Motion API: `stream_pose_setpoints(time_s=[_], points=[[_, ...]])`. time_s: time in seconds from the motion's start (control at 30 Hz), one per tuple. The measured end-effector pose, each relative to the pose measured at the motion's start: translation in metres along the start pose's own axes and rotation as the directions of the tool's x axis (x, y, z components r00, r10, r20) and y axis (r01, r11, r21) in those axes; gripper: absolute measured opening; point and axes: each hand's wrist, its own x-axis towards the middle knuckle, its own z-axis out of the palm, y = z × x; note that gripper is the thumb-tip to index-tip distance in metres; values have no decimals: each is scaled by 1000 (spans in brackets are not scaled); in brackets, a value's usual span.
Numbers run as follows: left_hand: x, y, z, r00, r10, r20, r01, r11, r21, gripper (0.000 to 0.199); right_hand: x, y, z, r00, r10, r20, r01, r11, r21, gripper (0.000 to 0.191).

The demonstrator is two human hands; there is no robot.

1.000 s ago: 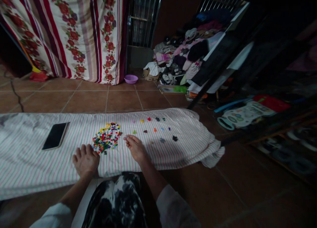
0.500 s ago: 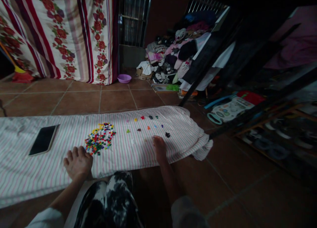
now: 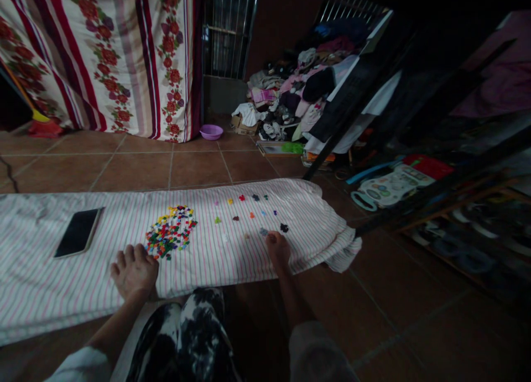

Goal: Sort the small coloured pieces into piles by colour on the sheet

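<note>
My left hand (image 3: 135, 271) rests palm down on the striped cloth (image 3: 203, 266), fingers apart, beside a mixed pile of small coloured pieces (image 3: 170, 233). My right hand (image 3: 277, 247) has its fingers pinched together, close to a small grey cluster (image 3: 264, 231). Whatever sits between those fingertips is hidden or too small to name. Around it lie little single-colour groups: a black one (image 3: 284, 227), a beige one (image 3: 246, 236), an orange one (image 3: 251, 215), a red one (image 3: 241, 198) and a white one (image 3: 225, 239), among several others.
A dark-screened phone (image 3: 78, 233) lies on the cloth at the left. Beyond the bench are a purple basin (image 3: 211, 132), a heap of clothes (image 3: 290, 92) and a red broom (image 3: 45, 129). A dark slanted pole (image 3: 332, 144) stands at the right.
My right hand has shifted slightly right, and the grey cluster now shows beside its fingertips. My left hand stays in place on the cloth. The view has moved a little.
</note>
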Motion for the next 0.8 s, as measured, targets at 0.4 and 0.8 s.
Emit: stream_pose_setpoints(time_s=[0.4, 0.8], points=[[1, 2, -3, 1000, -14, 23, 14, 1000, -8, 41, 1, -5, -3, 1000, 6, 24, -5, 1000, -31, 25], [-1, -2, 4, 1000, -16, -1, 16, 999, -51, 42, 3, 4, 2, 997, 38, 67, -36, 999, -23, 31]])
